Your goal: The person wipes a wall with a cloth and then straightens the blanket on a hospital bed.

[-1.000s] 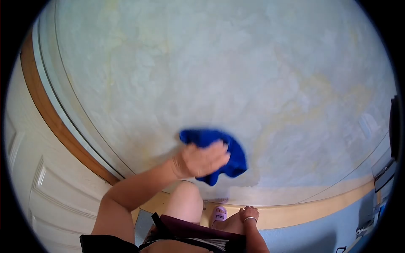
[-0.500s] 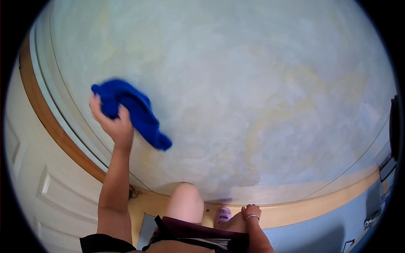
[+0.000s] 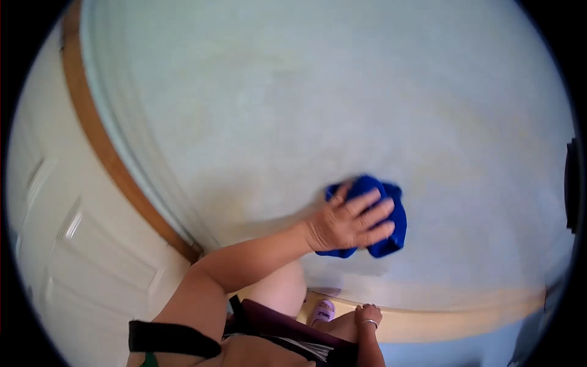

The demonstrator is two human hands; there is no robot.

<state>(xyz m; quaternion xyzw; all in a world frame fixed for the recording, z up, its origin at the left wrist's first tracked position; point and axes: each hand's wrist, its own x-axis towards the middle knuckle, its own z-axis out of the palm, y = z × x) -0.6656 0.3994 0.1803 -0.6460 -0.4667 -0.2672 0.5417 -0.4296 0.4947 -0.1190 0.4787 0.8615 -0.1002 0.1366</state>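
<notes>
My left hand [image 3: 350, 221] presses a bunched blue cloth [image 3: 397, 226] against a pale, blotchy wall [image 3: 263, 122]. Its fingers lie spread over the top of the cloth, and folds stick out above, below and to the right of them. My right hand [image 3: 369, 314], with a bracelet at the wrist, rests low on my bent knee. It holds nothing that shows, and its fingers lie over the knee.
A white panelled door [image 3: 92, 244] with a brown wooden frame strip [image 3: 113, 165] stands on the left. Below the wall runs a yellowish strip [image 3: 428, 324]. A pink slipper [image 3: 323, 311] is on my foot. Something dark [image 3: 572, 183] borders the right edge.
My left hand has swept the blue cloth from the upper left down and to the right across the wall, and the cloth is now bunched under it. The view has turned somewhat; my right hand stays on the knee.
</notes>
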